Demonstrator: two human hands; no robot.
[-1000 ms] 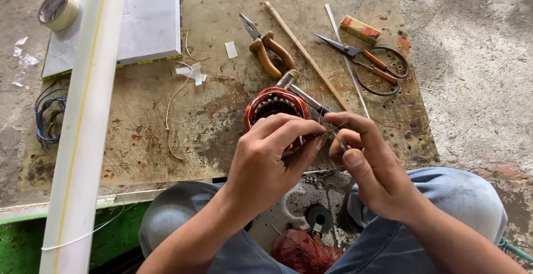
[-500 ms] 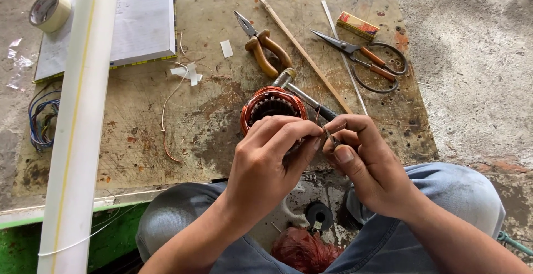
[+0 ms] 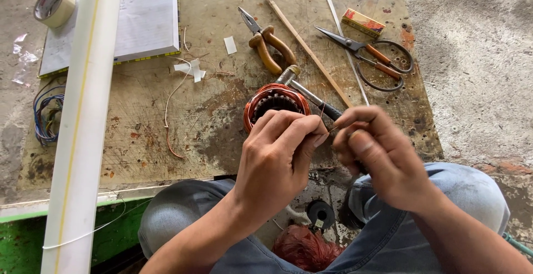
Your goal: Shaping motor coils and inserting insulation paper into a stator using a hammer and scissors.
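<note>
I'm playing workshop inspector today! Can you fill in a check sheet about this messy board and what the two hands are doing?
Surface: worn, stained board lying on rough concrete.
Job's things: round copper-wound coil standing on the board, just beyond the fingers; something thin pinched between both hands, too small to tell.
Clutter: pliers, scissors, wooden stick, small box, notebook, tape roll, white pipe, paper scraps.
Grippers: left hand and right hand close together, fingertips pinched.
Cables: blue wire bundle left of the pipe; loose copper strand on the board.
Surroundings: knees in jeans, reddish wire tangle between them.
</note>
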